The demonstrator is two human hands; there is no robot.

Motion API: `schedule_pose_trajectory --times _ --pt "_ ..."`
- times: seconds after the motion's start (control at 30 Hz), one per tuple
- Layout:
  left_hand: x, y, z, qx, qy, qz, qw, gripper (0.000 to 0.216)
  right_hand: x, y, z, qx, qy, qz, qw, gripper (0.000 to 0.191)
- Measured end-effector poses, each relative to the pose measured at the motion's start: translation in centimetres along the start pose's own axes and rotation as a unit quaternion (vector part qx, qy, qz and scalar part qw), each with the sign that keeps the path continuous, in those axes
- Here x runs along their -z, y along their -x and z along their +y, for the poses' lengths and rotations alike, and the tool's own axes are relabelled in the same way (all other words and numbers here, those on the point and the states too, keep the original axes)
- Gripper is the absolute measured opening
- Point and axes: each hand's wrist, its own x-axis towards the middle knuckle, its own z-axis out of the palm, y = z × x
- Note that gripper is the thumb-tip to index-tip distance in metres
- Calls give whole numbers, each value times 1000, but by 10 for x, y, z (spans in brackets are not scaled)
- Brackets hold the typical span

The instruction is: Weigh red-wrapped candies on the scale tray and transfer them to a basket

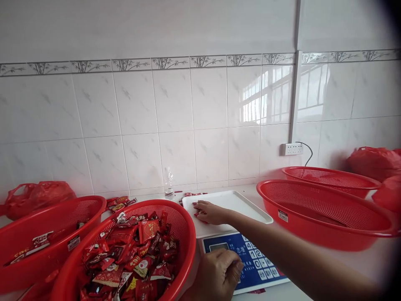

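A white weighing tray (238, 205) sits on a digital scale with a blue keypad panel (260, 263). My right hand (209, 212) reaches in from the lower right and rests on the tray's left part. Its fingers are cupped over a few red packets (197, 214). My left hand (219, 274) is at the bottom centre with its fingers curled. Its knuckles are against the scale's front panel beside the display (219, 246), and nothing shows in it. A red basket (180, 221) full of red wrapped sweets (134, 255) stands just left of the scale.
A second red basket (62, 213) with a few packets is at far left, with a red plastic bag (37, 194) behind it. Two red baskets (313, 213) (332, 177) stand right of the scale, red bags (372, 161) beyond. A small clear bottle (168, 182) and a wall socket (292, 149) are by the tiled wall.
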Motion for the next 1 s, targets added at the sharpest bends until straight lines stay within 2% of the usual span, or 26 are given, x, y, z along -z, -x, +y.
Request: schedule_pose_trajectory --times 0.27,0.47,0.57,0.7,0.87,1.0 --pt "0 -1 0 2 3 -9 1000 25 3 23 3 -23 21 72 997 24" --pt "-2 -2 -2 1 -16 -10 1000 25 -2 24 6 -10 30 138 990 13" --pt "-6 -2 -7 0 -28 -5 1000 25 6 26 16 -10 32 171 985 10" --pt "-10 -2 -13 -22 -24 14 999 24 36 40 45 -57 26 227 972 14" --pt "-8 -3 -10 -23 -21 9 999 24 78 79 100 -157 38 291 943 25" --pt "-9 -3 -11 -18 -18 5 1000 24 90 119 150 -216 110 332 912 27"
